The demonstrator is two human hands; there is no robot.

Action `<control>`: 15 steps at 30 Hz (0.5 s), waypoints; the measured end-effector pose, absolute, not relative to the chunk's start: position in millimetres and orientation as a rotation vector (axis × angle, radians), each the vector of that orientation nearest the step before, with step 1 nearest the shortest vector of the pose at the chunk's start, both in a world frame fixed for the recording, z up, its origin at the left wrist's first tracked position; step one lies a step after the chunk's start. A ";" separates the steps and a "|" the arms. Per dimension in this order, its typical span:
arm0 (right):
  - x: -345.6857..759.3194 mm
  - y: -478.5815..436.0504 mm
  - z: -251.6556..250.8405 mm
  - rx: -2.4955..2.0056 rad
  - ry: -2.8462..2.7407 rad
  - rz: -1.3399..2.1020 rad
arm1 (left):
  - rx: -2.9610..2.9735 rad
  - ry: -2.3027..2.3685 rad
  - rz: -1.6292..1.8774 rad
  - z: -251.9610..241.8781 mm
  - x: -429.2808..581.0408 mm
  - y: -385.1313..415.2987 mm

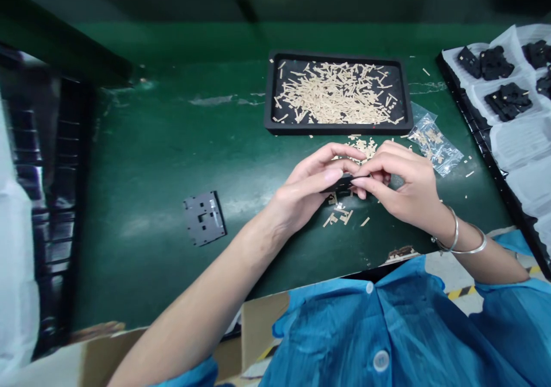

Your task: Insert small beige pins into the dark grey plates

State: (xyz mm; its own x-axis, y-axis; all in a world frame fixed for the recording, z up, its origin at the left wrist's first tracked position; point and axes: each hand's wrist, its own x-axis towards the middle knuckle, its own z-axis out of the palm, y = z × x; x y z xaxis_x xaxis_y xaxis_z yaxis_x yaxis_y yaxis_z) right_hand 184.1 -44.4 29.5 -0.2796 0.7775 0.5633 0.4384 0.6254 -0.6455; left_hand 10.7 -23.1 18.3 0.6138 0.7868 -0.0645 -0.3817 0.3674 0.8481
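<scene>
Near the middle of the green table, my left hand (307,183) holds a small black part (340,185) between thumb and fingers. My right hand (400,180) pinches at the right end of that same part, with thumb and forefinger together; anything smaller between those fingertips is hidden. Small pale strips (344,213) lie scattered on the table under and around both hands. Farther left, a flat black plate with square holes (204,219) lies by itself.
Beyond my hands is a black tray (338,129) heaped with pale strips. A clear plastic bag (439,146) lies right of it. A lined tray (516,137) with black parts stands at the right edge, and black trays (60,203) stand at the left.
</scene>
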 end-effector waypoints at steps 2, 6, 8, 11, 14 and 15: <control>183.9 -45.4 29.7 -0.967 -1.955 0.439 | 0.932 0.512 0.783 18.6 10.2 -22.7; 182.7 -48.0 31.0 -0.968 -2.033 0.389 | 0.951 0.485 0.771 16.6 9.9 -21.3; 181.8 -48.9 30.7 -0.959 -2.071 0.356 | 0.956 0.468 0.769 14.3 10.2 -20.9; 180.4 -49.6 28.3 -0.940 -2.097 0.313 | 0.973 0.485 0.770 11.5 10.9 -21.2; 179.1 -50.3 26.2 -0.923 -2.098 0.290 | 0.998 0.526 0.761 11.6 11.5 -22.1; 178.6 -50.7 26.1 -0.920 -2.091 0.290 | 1.000 0.537 0.755 12.1 11.8 -22.4</control>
State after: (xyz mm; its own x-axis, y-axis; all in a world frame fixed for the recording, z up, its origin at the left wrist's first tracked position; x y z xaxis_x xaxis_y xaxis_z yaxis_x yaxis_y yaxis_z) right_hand 178.6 -50.7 26.1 -0.4023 0.6988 0.5914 0.5115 0.7073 -0.4879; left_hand 11.8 -22.4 12.1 0.6338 0.7710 -0.0628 -0.3124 0.3294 0.8910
